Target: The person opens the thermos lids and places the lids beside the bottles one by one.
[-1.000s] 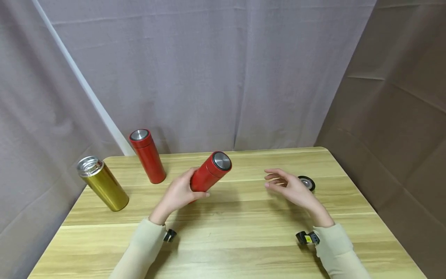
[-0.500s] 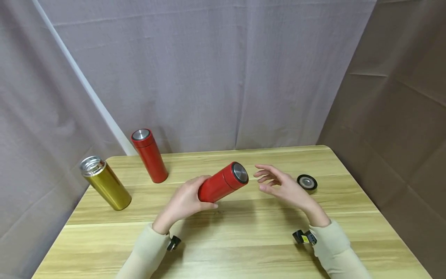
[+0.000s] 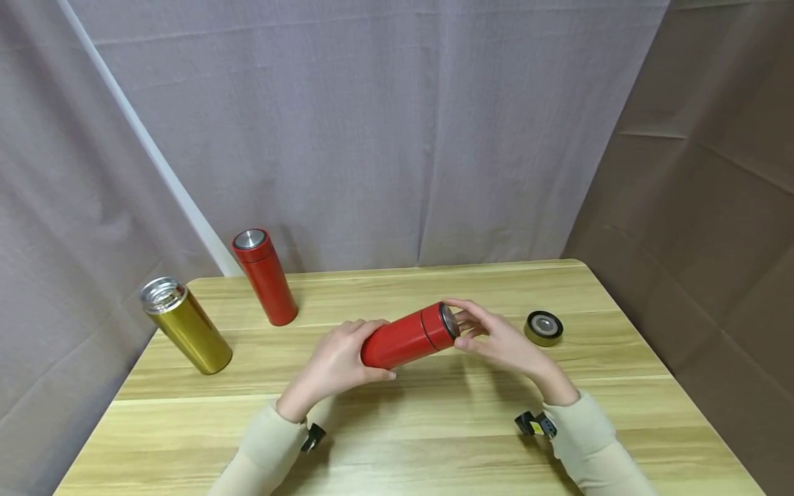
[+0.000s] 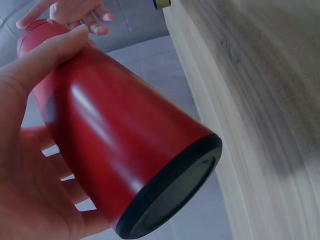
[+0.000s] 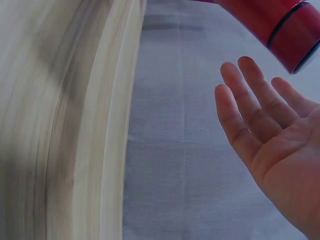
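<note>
A red thermos bottle [image 3: 402, 339] is held tilted above the table, its steel-topped lid pointing right. My left hand [image 3: 338, 362] grips its body near the base end, and the left wrist view shows the thumb and fingers wrapped round it with the black-edged base toward the camera. My right hand [image 3: 505, 348] is at the lid end, fingers spread loosely. In the right wrist view the right fingers [image 5: 260, 95] are extended just below the lid, with a gap between.
A second red thermos [image 3: 265, 279] stands upright at the back left. A gold thermos [image 3: 192, 331] without its lid stands left of it. A gold lid [image 3: 544, 328] lies upside down on the wooden table [image 3: 434, 441] at right. Grey curtain hangs behind.
My left hand has carried the red thermos rightward and tilted it closer to level. The right hand has moved left from near the gold lid to the thermos's lid end.
</note>
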The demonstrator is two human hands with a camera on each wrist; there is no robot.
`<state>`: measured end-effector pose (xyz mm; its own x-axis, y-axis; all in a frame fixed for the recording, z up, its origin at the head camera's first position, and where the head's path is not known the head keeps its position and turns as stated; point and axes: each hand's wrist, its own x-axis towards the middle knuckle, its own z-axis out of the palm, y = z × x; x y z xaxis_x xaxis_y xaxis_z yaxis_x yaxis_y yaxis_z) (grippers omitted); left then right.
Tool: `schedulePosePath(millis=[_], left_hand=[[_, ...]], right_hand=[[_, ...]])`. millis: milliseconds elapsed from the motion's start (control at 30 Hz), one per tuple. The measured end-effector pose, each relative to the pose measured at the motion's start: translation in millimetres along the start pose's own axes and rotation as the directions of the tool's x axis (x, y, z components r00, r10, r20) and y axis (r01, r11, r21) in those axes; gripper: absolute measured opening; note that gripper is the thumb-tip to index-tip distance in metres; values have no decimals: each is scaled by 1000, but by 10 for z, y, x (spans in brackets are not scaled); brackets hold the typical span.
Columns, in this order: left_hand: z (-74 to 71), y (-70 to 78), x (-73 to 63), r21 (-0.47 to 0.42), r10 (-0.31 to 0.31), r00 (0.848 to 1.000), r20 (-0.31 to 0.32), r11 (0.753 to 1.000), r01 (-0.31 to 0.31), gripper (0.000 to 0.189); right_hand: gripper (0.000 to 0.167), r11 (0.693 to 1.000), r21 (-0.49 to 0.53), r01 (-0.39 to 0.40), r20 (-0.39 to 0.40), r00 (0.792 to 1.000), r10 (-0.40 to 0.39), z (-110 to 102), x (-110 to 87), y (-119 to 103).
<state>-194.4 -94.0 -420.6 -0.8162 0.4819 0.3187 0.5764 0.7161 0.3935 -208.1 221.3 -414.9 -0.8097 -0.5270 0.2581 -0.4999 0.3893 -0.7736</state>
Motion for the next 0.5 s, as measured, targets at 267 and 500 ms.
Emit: schedulePosePath(millis=[267,500], left_hand=[[55,51,-16,32,2,999,39,999,-3,78],[78,57,-23,20,-4,999,54,1000,3,77]], right_hand=[[54,996,-38,-86,8,996,86,22,-10,-37],[54,991,-54,-123,2,992,124,38,-15,-92]])
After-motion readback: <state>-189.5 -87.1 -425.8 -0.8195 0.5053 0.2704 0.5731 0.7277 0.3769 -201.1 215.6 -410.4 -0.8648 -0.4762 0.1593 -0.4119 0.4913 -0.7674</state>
